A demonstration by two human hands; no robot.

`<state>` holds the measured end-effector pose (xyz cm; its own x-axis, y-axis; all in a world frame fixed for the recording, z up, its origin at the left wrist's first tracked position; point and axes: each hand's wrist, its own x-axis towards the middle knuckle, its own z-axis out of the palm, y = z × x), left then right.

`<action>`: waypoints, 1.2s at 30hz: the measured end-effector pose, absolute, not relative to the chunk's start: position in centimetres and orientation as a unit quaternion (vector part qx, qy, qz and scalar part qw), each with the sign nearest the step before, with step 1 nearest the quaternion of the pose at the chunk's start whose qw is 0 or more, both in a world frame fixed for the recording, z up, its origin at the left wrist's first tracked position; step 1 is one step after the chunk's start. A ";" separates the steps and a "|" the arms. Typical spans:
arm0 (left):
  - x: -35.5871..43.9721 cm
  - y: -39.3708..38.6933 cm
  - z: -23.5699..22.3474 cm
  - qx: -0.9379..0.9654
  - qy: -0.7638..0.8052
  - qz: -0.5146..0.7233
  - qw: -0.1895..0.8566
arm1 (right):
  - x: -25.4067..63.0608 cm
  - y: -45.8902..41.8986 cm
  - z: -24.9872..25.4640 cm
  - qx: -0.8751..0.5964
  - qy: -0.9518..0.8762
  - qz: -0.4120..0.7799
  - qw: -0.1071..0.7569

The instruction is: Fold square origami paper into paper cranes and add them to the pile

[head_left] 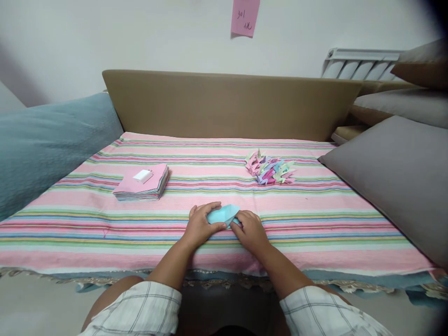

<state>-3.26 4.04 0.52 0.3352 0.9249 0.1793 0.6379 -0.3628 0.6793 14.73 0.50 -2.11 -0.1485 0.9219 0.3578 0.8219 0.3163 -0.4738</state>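
A partly folded sheet of light blue paper lies on the striped cloth in front of me, one flap standing up a little. My left hand grips its left side, thumb at the near edge and fingers along the far edge. At its right corner, my right hand pinches the paper between thumb and curled fingers. Beyond, slightly to the right, sits a cluster of small folded paper cranes in several colours. Over to the left is a stack of coloured paper, pink on top.
A white charger plug rests on the paper stack. Grey cushions line the right side, and a blue-green padded armrest the left. A brown backrest stands behind. On the wall hangs a pink note.
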 end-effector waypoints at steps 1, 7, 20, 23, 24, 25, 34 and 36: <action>-3.2 4.0 0.5 0.775 0.504 0.285 0.253 | 14.8 0.5 -2.1 -0.583 -0.747 0.090 0.308; -2.7 4.0 0.2 0.765 0.518 0.293 0.246 | 15.3 0.7 -2.6 -0.585 -0.672 0.202 0.407; -2.3 3.7 -0.4 0.796 0.503 0.283 0.183 | 15.4 0.9 -2.6 -0.577 -0.567 0.295 0.508; -2.3 3.7 -0.4 0.799 0.499 0.284 0.177 | 15.4 1.6 -2.1 -0.593 -0.559 0.312 0.487; -2.3 3.7 -0.4 0.801 0.496 0.284 0.177 | 15.5 1.8 -2.0 -0.595 -0.561 0.326 0.474; -2.3 3.6 -0.4 0.803 0.492 0.284 0.178 | 15.5 2.1 -1.8 -0.595 -0.564 0.340 0.461; -2.5 3.5 -0.3 0.821 0.457 0.280 0.195 | 15.7 3.2 -1.2 -0.612 -0.599 0.331 0.396; -2.5 3.5 -0.3 0.820 0.456 0.286 0.196 | 15.7 3.2 -1.3 -0.615 -0.608 0.316 0.389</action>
<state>-2.51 3.48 -0.29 0.4207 0.8595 0.2902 0.6347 -0.5075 0.5828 15.69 3.18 -1.26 0.0603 0.9946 0.0844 0.5028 0.0428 -0.8634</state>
